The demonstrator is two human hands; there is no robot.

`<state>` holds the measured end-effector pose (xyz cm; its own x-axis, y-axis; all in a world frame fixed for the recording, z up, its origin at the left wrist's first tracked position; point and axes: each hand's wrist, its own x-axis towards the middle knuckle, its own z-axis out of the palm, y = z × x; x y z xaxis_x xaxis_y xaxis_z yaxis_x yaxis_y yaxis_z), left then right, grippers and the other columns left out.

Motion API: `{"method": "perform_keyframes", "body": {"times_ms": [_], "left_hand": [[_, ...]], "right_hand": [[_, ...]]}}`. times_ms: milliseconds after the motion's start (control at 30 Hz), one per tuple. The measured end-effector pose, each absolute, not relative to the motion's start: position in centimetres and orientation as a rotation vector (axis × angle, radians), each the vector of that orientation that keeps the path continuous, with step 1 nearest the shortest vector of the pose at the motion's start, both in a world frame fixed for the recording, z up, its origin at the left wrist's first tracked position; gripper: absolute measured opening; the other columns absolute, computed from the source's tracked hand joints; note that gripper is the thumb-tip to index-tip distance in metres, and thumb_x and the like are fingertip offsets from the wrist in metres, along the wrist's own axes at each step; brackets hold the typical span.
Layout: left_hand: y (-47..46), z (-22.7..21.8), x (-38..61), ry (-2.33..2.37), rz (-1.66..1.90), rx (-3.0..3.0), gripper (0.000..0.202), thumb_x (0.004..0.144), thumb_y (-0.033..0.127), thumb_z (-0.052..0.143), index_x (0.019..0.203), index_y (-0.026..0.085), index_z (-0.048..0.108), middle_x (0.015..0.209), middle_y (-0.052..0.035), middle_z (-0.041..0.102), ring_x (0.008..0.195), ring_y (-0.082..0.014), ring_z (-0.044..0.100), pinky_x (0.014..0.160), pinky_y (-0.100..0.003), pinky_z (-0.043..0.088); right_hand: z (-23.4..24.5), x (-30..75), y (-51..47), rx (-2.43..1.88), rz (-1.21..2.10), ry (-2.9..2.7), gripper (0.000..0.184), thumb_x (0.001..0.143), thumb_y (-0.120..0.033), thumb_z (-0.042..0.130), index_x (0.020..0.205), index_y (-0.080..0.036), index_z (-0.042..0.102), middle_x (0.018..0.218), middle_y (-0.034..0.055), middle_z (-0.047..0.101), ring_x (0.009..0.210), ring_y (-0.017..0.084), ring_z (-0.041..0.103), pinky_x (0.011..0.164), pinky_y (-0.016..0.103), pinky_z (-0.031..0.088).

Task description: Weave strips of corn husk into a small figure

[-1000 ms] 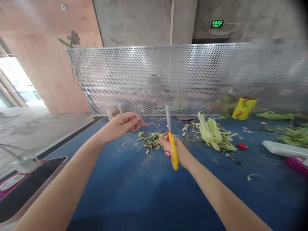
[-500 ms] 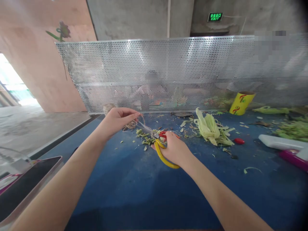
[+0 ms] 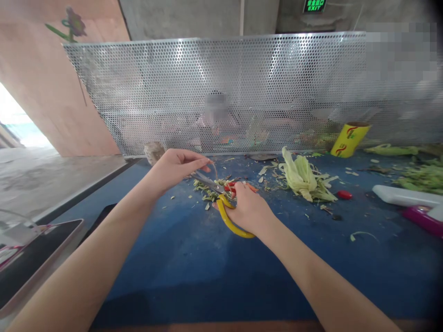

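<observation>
My right hand is closed round the yellow and red handles of a pair of scissors, whose blades point left and up toward my left hand. My left hand pinches a thin wisp of brownish fibre between thumb and fingers, just above the blade tips. Both hands hover over a small heap of cut green scraps on the blue table.
A pile of pale green husks lies right of centre, with a small red piece beside it. A yellow roll leans at the perforated metal screen. White and magenta objects sit far right, a dark tray at left.
The scissors swung from pointing upward to lying low with blades aimed at my left hand. My left hand stayed pinched and now holds the fibre at the blade tips. The camera tilted down.
</observation>
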<state>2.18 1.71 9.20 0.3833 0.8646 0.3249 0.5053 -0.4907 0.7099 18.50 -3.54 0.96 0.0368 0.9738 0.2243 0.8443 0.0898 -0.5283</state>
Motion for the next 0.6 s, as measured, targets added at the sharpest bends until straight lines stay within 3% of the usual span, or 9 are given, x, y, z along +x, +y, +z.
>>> {"method": "perform_keyframes", "body": {"times_ms": [200, 367, 600], "left_hand": [[1.4, 9.2, 2.6, 1.151, 0.941, 2.169, 0.022, 0.074, 0.036, 0.055, 0.074, 0.020, 0.070, 0.087, -0.0045, 0.071, 0.092, -0.0217, 0.060, 0.077, -0.031, 0.046], [1.7, 9.4, 2.3, 1.180, 0.955, 2.124, 0.023, 0.073, 0.037, 0.055, 0.076, 0.021, 0.070, 0.089, -0.0053, 0.071, 0.084, -0.0210, 0.062, 0.066, -0.029, 0.049], [2.6, 9.8, 1.0, 1.287, 1.123, 2.096, 0.022, 0.069, 0.038, 0.059, 0.075, 0.021, 0.072, 0.079, -0.0053, 0.072, 0.074, -0.0216, 0.064, 0.059, -0.029, 0.050]], "right_hand": [[1.0, 18.5, -3.4, -1.803, 0.326, -1.832, 0.034, 0.068, -0.052, 0.052, 0.079, -0.021, 0.050, 0.081, 0.0052, 0.064, 0.073, 0.024, 0.061, 0.055, 0.030, 0.041], [1.0, 18.1, -3.1, -1.768, 0.290, -1.858, 0.037, 0.069, -0.056, 0.050, 0.084, -0.023, 0.054, 0.077, 0.0036, 0.066, 0.072, 0.024, 0.062, 0.055, 0.030, 0.041], [2.0, 15.4, -2.1, -1.717, 0.168, -1.950, 0.053, 0.071, -0.064, 0.043, 0.091, -0.017, 0.057, 0.081, 0.0102, 0.067, 0.078, 0.027, 0.063, 0.063, 0.032, 0.045]]}}
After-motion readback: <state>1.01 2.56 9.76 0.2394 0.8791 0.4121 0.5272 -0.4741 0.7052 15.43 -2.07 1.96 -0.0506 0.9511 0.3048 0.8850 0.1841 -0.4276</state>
